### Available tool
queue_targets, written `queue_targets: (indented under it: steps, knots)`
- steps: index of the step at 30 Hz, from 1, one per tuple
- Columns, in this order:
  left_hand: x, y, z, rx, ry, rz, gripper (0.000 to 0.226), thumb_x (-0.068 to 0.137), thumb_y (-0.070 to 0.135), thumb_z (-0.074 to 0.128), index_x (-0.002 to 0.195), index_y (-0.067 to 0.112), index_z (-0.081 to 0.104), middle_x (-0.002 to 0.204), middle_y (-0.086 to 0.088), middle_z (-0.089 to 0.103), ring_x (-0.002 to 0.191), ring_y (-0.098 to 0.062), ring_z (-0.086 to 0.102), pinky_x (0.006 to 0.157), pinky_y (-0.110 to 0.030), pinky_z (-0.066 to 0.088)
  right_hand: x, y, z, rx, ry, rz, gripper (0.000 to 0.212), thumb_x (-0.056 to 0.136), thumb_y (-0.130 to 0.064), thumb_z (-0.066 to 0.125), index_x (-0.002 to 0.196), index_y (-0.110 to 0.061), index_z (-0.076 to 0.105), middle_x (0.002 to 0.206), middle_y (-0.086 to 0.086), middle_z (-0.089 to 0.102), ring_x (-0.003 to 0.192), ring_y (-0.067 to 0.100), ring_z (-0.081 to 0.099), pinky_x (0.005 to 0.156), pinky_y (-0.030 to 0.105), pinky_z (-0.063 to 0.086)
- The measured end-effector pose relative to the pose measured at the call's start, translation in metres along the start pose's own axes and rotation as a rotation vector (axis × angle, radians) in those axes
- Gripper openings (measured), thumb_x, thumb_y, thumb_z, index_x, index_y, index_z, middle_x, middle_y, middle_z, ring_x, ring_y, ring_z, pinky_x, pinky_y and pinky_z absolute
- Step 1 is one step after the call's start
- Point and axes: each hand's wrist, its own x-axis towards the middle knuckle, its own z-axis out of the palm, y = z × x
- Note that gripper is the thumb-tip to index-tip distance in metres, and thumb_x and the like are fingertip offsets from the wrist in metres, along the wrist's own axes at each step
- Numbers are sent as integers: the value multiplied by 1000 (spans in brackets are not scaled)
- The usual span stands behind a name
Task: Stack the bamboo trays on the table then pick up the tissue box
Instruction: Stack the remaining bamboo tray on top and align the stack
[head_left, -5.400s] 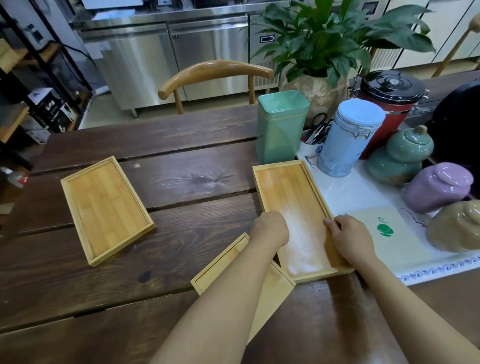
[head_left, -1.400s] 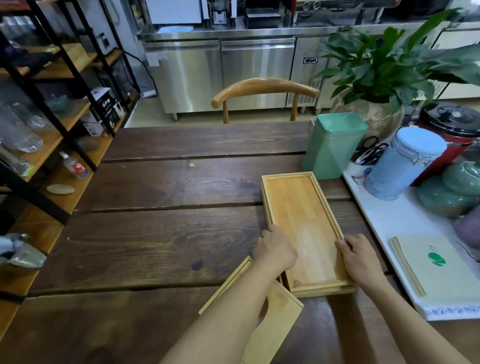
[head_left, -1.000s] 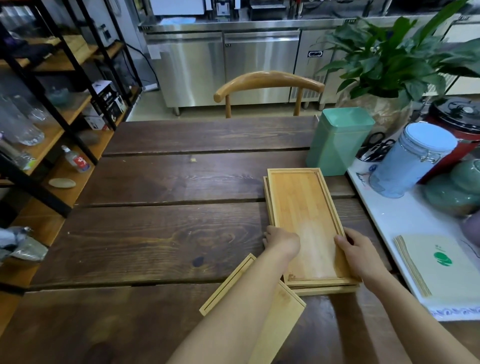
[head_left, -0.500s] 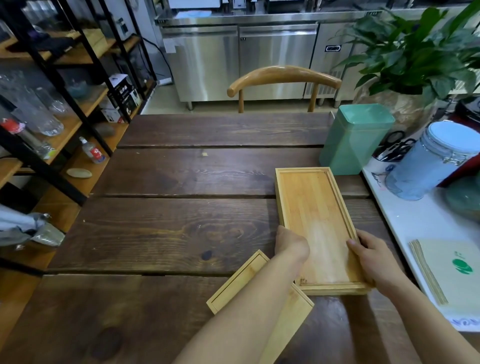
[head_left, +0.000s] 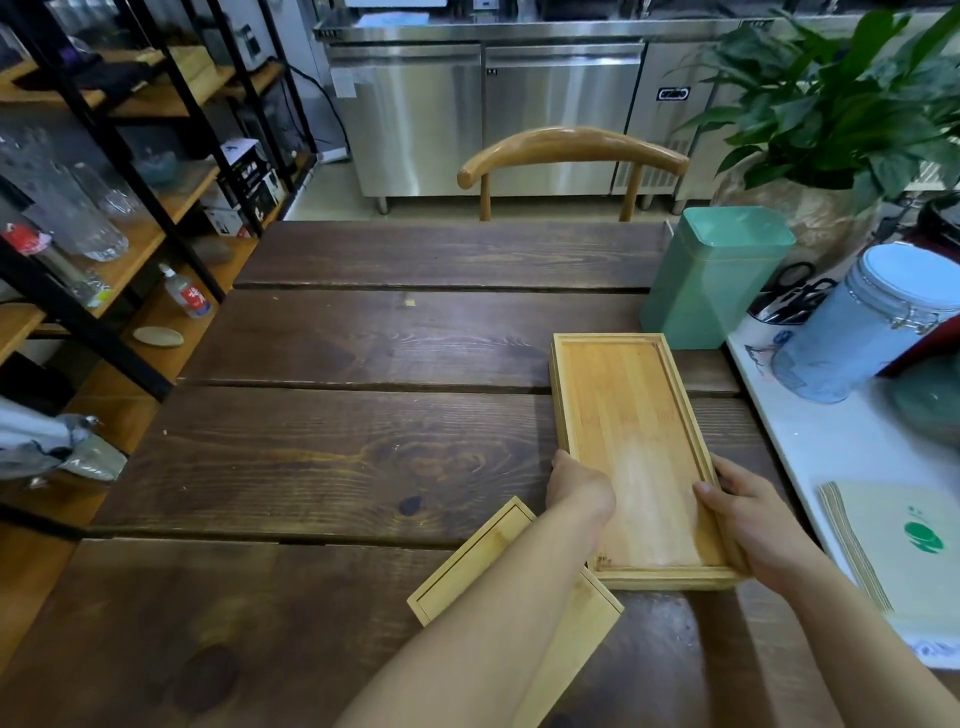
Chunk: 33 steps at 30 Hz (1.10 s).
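Observation:
Two bamboo trays lie stacked on the dark wooden table (head_left: 337, 457), right of centre. The upper tray (head_left: 634, 441) sits nearly flush, and only a sliver of the lower tray (head_left: 554, 395) shows along its left side. My left hand (head_left: 576, 483) grips the stack's left edge near the front, while my right hand (head_left: 748, 509) grips its right edge. A third flat bamboo piece (head_left: 467, 577) lies at an angle under my left forearm, partly hidden; whether it is a tray or the tissue box I cannot tell.
A green tin (head_left: 711, 275) stands just behind the stack. To the right, a white mat holds a blue glass jar (head_left: 872, 322) and a pile of paper napkins (head_left: 904, 540), with a potted plant (head_left: 831, 104) behind. A chair (head_left: 571, 150) stands at the far edge, shelving (head_left: 104, 208) at the left.
The tray from the table's left now lies on the right one. In the last second the upper tray slid into line with the lower one. Both hands stayed on the edges.

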Motion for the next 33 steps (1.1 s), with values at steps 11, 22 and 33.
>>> queue_targets:
  steps: [11, 22, 33]
  knots:
    - [1, -1, -1, 12, -5, 1, 47, 97, 0, 31, 141, 14, 38, 135, -8, 54, 121, -27, 53, 101, -38, 44, 0, -3, -1, 37, -56, 0, 34, 92, 1, 40, 114, -22, 54, 98, 1, 64, 88, 15, 59, 68, 27, 43]
    - [-1, 1, 0, 20, -3, 6, 48, 96, 1, 31, 143, 13, 35, 136, -9, 53, 121, -28, 53, 101, -38, 46, 5, 3, -6, 39, -103, 1, 37, 92, 0, 42, 121, -20, 54, 105, 5, 65, 96, 20, 60, 76, 31, 46]
    - [-3, 4, -2, 48, 6, -8, 46, 98, 2, 35, 143, 12, 35, 138, -9, 50, 124, -27, 50, 98, -36, 43, 3, 8, -6, 76, -94, 18, 36, 90, -4, 47, 119, -24, 56, 104, 3, 66, 94, 22, 61, 76, 34, 47]
